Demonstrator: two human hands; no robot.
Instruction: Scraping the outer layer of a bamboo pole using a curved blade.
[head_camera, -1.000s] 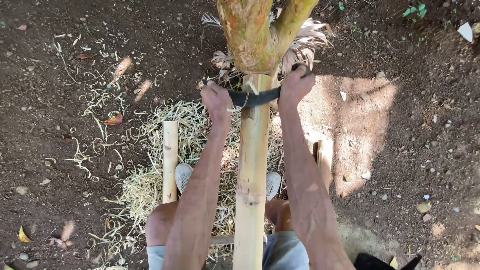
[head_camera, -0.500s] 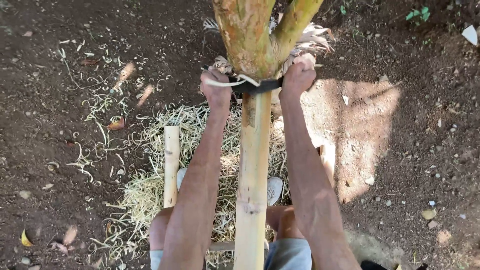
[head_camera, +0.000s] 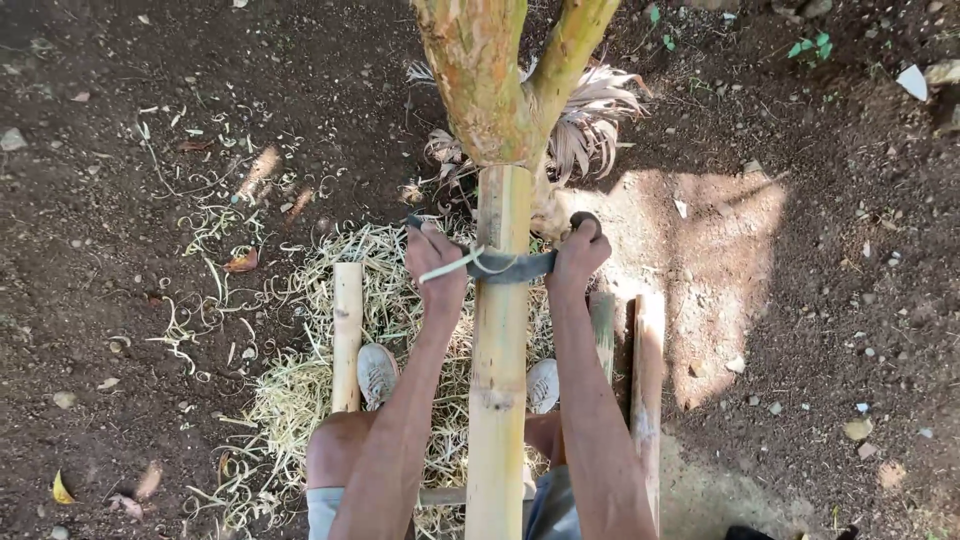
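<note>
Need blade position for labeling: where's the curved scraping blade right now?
In the head view, the curved blade lies across the upright bamboo pole just below the forked trunk, held between the left hand and right hand.

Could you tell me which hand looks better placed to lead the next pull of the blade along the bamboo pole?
Neither clearly: left hand and right hand grip opposite ends of the curved blade across the bamboo pole, level with each other. A shaving curls by the left, so perhaps left.

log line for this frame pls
left hand: grips drawknife end | right hand: grips other end | blade: across bamboo pole | shavings: on ground
</note>
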